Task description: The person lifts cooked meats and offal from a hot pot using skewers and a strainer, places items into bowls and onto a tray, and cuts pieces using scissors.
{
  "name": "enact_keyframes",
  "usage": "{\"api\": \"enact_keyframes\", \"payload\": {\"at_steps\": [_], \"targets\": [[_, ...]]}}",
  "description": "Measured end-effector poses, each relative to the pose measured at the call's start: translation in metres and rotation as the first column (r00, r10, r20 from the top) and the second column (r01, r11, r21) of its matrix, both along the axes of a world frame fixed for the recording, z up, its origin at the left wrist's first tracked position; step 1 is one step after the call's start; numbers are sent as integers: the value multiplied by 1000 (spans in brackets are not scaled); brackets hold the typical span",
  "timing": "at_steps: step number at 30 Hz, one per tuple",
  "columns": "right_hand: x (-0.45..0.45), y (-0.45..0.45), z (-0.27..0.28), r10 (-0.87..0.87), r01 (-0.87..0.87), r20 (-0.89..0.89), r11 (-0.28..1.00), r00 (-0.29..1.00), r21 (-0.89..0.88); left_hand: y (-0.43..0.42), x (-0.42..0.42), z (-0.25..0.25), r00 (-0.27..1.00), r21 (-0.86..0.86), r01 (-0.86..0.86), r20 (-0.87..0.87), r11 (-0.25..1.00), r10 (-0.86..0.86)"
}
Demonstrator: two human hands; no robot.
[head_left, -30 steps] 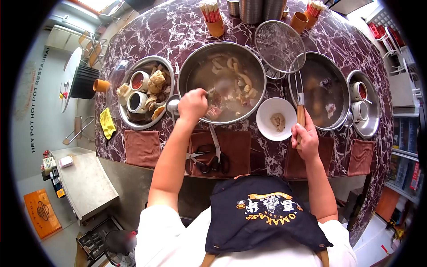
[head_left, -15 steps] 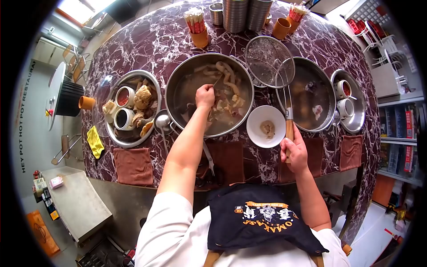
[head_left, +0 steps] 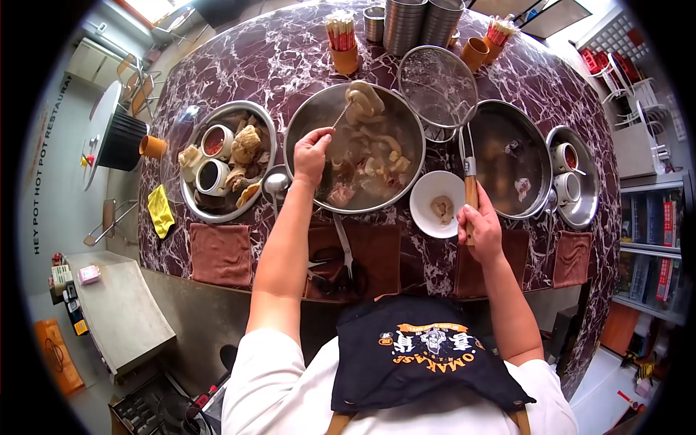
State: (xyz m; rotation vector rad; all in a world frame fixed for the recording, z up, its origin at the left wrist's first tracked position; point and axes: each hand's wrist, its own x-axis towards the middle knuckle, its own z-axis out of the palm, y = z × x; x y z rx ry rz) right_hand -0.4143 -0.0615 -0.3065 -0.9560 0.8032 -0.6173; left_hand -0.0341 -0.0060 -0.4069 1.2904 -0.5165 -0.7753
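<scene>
A thin metal tool [head_left: 343,115] is gripped by the left hand [head_left: 312,154], and a pale coil of food [head_left: 367,101] is held at its tip over the large pot [head_left: 312,112]. A wooden-handled strainer [head_left: 437,87] is grasped in the right hand [head_left: 481,225], beside a white bowl [head_left: 424,206] on the worktop [head_left: 261,80].

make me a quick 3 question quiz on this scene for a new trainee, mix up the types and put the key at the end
1. Multiple choice: what does the right hand hold?
A) scissors
B) a wire strainer
C) a yellow cloth

2. True or false: the white bowl is empty.

3. Fill in the blank: the left hand holds a thin metal tool over the large pot on the bowl's ____ side, as the wearer sees it.

Key:
1. B
2. False; a pale lump lies in it.
3. left
</scene>
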Motion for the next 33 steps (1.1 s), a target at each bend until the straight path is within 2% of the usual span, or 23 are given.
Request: {"api": "enact_keyframes", "payload": {"at_steps": [7, 8, 10, 12, 15, 18, 20, 23, 25, 30, 31, 32, 33], "targets": [[29, -9, -1, 108, -107, -14, 993, 994, 48, 25, 16, 96, 997, 6, -39, 65, 999, 38], [34, -11, -4, 125, -123, -25, 991, 992, 52, 21, 18, 101, 998, -80, -70, -8, 994, 70], [44, -13, -11, 137, -136, -1, 990, 991, 46, 29, 6, 151, 998, -68, -66, -26, 995, 64], [53, -15, -16, 182, -181, -10, 981, 983, 63, 36, 20, 163, 997, -9, -3, 71, 1000, 4], [62, -14, -32, 206, -207, 17, 976, 978, 60, 35, 14, 190, 998, -95, -8, 59, 995, 14], [62, -14, -34, 217, -217, 5, 976, 976, 17, 35, 11, 222, 997, -89, -10, 70, 996, 17], [58, -17, -34, 195, -204, -88, 974, 977, -103, 35, 12, 237, 996, -58, -23, 88, 998, 28], [50, -26, -31, 178, -198, -137, 969, 974, -148, 28, 4, 266, 987, -75, -105, 114, 992, 113], [46, -32, -28, 168, -204, -189, 960, 967, -191, 31, 15, 279, 985, -85, -21, 170, 996, 35], [39, -42, -31, 214, -265, -254, 945, 943, -189, 23, 14, 337, 971, -151, -84, 210, 985, 115], [38, -42, -32, 241, -296, -271, 938, 932, -183, 23, 22, 350, 968, -144, -33, 242, 989, 67], [38, -41, -31, 240, -293, -265, 939, 934, -182, 22, 28, 362, 972, -174, -18, 228, 985, 58], [38, -40, -29, 281, -301, -186, 950, 942, -89, 21, 26, 373, 965, -175, -64, 239, 982, 105]]}}
